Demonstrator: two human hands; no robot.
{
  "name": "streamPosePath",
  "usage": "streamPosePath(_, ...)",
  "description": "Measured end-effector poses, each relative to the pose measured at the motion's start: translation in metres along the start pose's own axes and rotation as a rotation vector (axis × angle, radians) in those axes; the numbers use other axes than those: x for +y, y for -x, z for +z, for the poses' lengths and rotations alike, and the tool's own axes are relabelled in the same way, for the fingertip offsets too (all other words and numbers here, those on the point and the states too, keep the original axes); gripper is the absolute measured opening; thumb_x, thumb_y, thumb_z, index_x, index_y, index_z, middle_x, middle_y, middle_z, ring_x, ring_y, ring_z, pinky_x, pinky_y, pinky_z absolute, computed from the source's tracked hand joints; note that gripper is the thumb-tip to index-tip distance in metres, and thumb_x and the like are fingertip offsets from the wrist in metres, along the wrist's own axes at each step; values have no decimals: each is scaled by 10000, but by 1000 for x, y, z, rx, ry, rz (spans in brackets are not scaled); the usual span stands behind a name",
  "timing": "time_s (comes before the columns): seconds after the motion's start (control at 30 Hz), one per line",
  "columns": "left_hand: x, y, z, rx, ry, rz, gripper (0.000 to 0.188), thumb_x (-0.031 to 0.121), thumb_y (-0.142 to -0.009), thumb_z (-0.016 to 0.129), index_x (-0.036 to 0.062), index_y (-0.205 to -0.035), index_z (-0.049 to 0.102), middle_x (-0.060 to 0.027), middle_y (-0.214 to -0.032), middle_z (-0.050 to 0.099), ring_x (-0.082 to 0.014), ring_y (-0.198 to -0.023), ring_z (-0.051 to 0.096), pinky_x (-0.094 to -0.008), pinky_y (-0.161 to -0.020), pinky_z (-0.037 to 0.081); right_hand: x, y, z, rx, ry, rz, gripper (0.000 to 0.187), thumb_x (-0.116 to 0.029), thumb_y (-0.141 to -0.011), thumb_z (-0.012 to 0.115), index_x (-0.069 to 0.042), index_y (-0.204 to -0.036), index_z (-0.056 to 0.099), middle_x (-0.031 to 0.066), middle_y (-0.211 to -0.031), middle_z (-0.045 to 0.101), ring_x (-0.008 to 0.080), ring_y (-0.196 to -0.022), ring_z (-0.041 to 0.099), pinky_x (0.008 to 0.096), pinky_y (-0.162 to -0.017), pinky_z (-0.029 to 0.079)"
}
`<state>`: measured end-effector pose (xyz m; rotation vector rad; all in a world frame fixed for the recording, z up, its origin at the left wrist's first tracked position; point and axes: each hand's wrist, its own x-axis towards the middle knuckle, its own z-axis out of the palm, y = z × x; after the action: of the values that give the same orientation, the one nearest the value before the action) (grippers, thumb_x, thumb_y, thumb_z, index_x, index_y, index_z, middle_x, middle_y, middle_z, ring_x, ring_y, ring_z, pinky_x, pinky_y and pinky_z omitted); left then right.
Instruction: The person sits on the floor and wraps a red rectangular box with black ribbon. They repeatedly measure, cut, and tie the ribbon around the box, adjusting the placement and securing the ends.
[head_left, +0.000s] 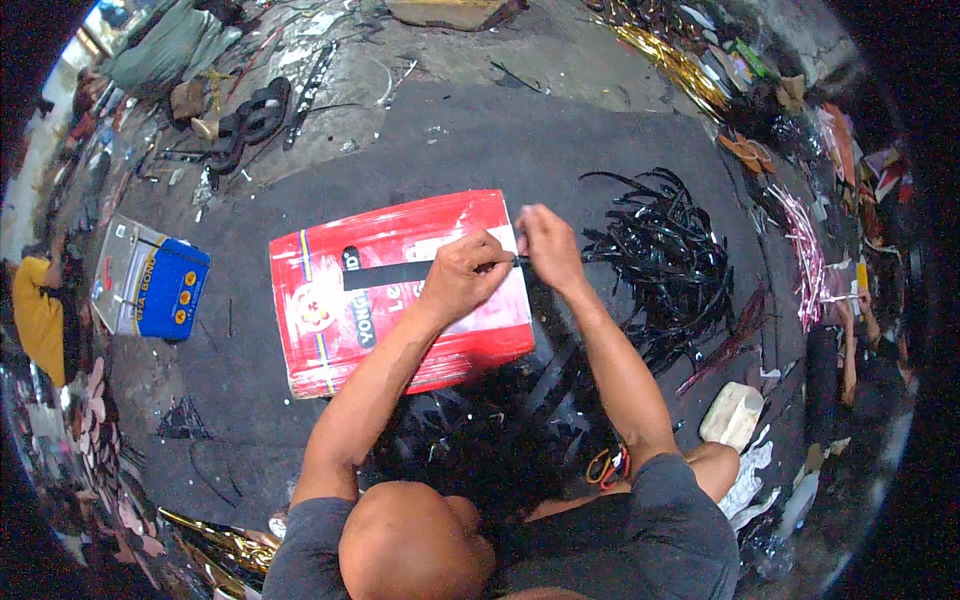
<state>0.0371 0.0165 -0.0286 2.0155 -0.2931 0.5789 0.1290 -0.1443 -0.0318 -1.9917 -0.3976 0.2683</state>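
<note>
Head view: near lower centre, scissors (606, 466) beside a knee. At centre, left hand (463, 275) clenched on a black strip (390, 272) lying across a red box (398, 290); right hand (546, 245) pinching the strip's end. Right of centre, strip pile (665, 265). At left, blue tin (152, 285). Upper left, sandals (250, 120).

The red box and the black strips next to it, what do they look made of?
The red box looks like cardboard under glossy film: flat faces with crinkled glare. The black strips look like shiny plastic or faux leather, thin, curling and glinting; which one is unclear.
</note>
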Motion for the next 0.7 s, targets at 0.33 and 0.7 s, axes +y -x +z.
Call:
streamPosePath(0.33,9,-7,7,1,2,-10,51,38,-787,749,34,-835,733,-71,-805,671,-185,-684,669,-308,-627,541,79,-8,8,177,20,-52,375,-310,-1046,462,-2,-870,584,188,-780,638,362,-747,644,445,-682,480)
streamPosePath(0.7,5,-6,10,11,-19,50,42,56,-799,749,53,-840,743,-79,-803,676,-194,-683,675,-314,-623,545,204,3,-7,207,336,59,409,-330,-1038,420,-5,-859,591,222,-827,648,457,-838,616,529,-735,458)
